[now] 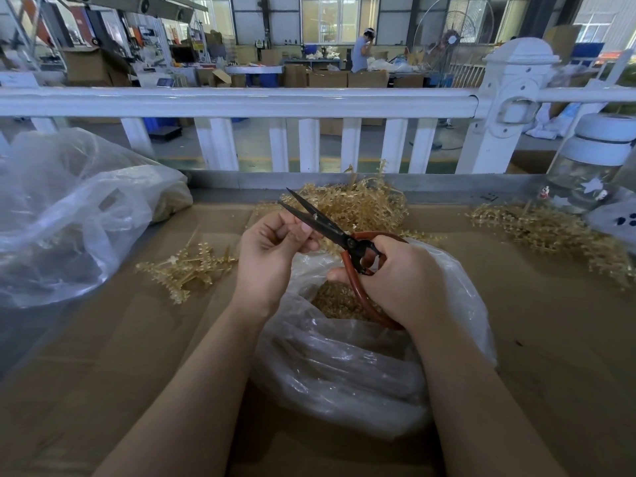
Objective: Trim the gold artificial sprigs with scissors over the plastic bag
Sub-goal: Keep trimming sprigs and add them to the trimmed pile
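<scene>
Right hand (399,280) was wrapped round the red handles of the scissors (330,228), blades parted above the plastic bag (344,366) so offcuts would drop in, while left hand (272,249) was curled, its contents unclear, gold sprigs (358,204) heaped just behind.

No text, label, brand or number can be read anywhere. Far beyond the right hand's (402,280) grip on the scissors (330,228), small red and yellow signs (197,45) hang on the back wall of the workshop, but their characters are too small and blurred to make out. To the right of the grip, a glass jar (585,177) carries white star shapes, not writing. The cardboard boxes (330,79) behind the white railing (241,101) show no legible print.
</scene>
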The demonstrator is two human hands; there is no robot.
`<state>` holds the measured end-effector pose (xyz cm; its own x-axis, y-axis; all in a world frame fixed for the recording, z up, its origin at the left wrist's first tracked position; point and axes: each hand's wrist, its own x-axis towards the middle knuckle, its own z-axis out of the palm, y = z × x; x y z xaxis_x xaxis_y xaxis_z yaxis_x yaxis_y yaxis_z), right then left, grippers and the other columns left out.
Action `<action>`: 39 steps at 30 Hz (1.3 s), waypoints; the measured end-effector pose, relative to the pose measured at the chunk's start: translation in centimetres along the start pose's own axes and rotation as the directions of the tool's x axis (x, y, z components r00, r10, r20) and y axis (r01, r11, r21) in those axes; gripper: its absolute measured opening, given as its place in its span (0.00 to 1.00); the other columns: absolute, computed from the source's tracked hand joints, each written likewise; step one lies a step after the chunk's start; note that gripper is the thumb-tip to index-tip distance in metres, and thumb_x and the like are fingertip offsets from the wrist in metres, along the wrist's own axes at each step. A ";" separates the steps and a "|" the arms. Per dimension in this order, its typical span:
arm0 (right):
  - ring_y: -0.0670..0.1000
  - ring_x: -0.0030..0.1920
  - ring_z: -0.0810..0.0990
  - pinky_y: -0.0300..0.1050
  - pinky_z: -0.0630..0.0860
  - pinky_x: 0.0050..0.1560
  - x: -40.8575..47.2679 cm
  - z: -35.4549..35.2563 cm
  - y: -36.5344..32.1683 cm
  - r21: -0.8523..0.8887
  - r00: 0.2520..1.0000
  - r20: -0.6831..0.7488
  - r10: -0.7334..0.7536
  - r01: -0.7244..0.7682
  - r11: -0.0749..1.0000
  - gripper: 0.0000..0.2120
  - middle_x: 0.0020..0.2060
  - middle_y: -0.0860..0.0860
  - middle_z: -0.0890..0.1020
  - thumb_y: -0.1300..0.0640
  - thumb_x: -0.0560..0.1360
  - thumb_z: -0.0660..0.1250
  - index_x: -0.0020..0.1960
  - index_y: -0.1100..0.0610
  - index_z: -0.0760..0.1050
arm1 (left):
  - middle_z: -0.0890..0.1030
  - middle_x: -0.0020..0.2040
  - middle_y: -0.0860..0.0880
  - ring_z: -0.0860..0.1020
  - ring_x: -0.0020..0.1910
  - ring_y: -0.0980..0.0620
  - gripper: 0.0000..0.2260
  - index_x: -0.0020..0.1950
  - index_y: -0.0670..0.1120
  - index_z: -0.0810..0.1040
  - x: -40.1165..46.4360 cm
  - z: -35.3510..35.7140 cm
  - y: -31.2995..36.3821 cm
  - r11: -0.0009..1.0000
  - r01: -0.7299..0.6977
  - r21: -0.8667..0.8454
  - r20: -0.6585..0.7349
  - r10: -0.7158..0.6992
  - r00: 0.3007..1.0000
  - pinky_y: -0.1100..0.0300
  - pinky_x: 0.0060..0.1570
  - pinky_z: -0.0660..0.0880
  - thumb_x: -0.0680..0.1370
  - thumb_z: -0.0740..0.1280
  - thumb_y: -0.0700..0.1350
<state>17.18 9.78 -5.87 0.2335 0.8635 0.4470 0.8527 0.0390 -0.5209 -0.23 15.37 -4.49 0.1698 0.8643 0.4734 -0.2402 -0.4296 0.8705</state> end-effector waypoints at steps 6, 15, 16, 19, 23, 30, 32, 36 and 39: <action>0.37 0.38 0.76 0.33 0.70 0.34 0.1 0.0 0.0 -0.003 1.000 -0.013 0.015 -0.015 1.000 0.47 0.36 0.36 0.79 0.10 0.53 0.48 0.49 0.44 0.79 | 0.82 0.34 0.50 0.79 0.34 0.54 0.07 0.42 0.41 0.77 0.0 0.2 0.3 1.000 0.009 -0.017 0.012 -0.009 1.000 0.62 0.43 0.77 0.79 0.65 0.33; 0.38 0.33 0.78 0.35 0.65 0.29 0.0 0.0 0.0 0.068 0.998 -0.039 0.056 -0.053 0.996 0.20 0.32 0.31 0.78 0.28 0.68 0.67 0.34 0.44 0.72 | 0.84 0.39 0.45 0.80 0.36 0.53 0.03 0.49 0.37 0.76 0.2 0.0 -0.1 0.990 0.133 -0.046 0.033 -0.132 0.991 0.62 0.42 0.78 0.80 0.64 0.33; 0.36 0.35 0.78 0.35 0.65 0.28 0.1 0.1 0.0 0.077 0.997 -0.032 0.070 -0.067 0.995 0.18 0.34 0.27 0.77 0.32 0.70 0.69 0.34 0.44 0.72 | 0.84 0.39 0.45 0.80 0.36 0.52 0.04 0.48 0.38 0.76 0.1 0.0 0.0 0.987 0.153 -0.042 0.040 -0.152 0.988 0.62 0.41 0.78 0.80 0.64 0.33; 0.39 0.31 0.78 0.36 0.68 0.29 0.2 0.1 0.2 0.145 0.991 -0.022 0.136 -0.131 0.981 0.14 0.34 0.25 0.77 0.37 0.73 0.70 0.36 0.44 0.74 | 0.85 0.39 0.44 0.81 0.34 0.51 0.07 0.46 0.41 0.74 0.2 -0.1 0.1 0.965 0.243 -0.096 0.085 -0.236 0.968 0.61 0.40 0.79 0.78 0.64 0.30; 0.40 0.32 0.80 0.41 0.74 0.31 0.4 0.2 0.6 0.286 0.974 -0.056 0.219 -0.195 0.938 0.13 0.33 0.34 0.81 0.40 0.74 0.71 0.39 0.48 0.78 | 0.85 0.41 0.42 0.84 0.37 0.49 0.08 0.45 0.42 0.75 0.3 -0.5 0.3 0.906 0.362 -0.219 0.201 -0.321 0.926 0.61 0.42 0.81 0.73 0.70 0.31; 0.41 0.29 0.80 0.35 0.71 0.31 0.8 0.0 0.5 0.474 0.949 -0.009 0.316 -0.274 0.837 0.09 0.30 0.44 0.83 0.51 0.74 0.74 0.39 0.53 0.81 | 0.84 0.42 0.42 0.84 0.43 0.46 0.06 0.42 0.41 0.75 0.4 -0.3 0.1 0.926 0.225 -0.304 0.139 -0.191 0.972 0.59 0.48 0.82 0.71 0.71 0.34; 0.43 0.28 0.79 0.40 0.74 0.35 0.8 -0.4 0.3 0.575 0.941 0.036 0.336 -0.295 0.763 0.06 0.28 0.48 0.83 0.56 0.74 0.73 0.39 0.55 0.82 | 0.84 0.42 0.43 0.84 0.44 0.46 0.06 0.42 0.40 0.74 0.3 -0.1 0.0 0.939 0.189 -0.286 0.116 -0.161 0.980 0.58 0.48 0.82 0.71 0.70 0.33; 0.45 0.28 0.78 0.35 0.74 0.35 0.4 -1.3 -0.3 0.760 0.953 0.082 0.293 -0.250 0.600 0.05 0.30 0.51 0.84 0.61 0.77 0.71 0.42 0.57 0.82 | 0.85 0.41 0.45 0.84 0.45 0.47 0.08 0.40 0.41 0.75 0.1 0.4 -0.1 0.967 0.132 -0.216 0.077 -0.118 0.990 0.58 0.47 0.80 0.73 0.69 0.30; 0.41 0.22 0.73 0.28 0.69 0.26 0.3 -1.6 -0.8 0.810 0.955 0.094 0.282 -0.238 0.536 0.07 0.34 0.54 0.85 0.59 0.78 0.72 0.41 0.56 0.81 | 0.84 0.40 0.45 0.84 0.48 0.47 0.08 0.40 0.40 0.76 -0.2 0.7 -0.2 0.986 0.071 -0.149 0.100 -0.056 0.993 0.58 0.49 0.79 0.73 0.70 0.28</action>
<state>17.34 9.16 -4.14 0.4198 0.8827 0.2111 0.0228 0.2222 -0.9747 0.45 15.12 -4.64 0.2777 0.8566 0.4348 -0.3675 -0.3234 0.8720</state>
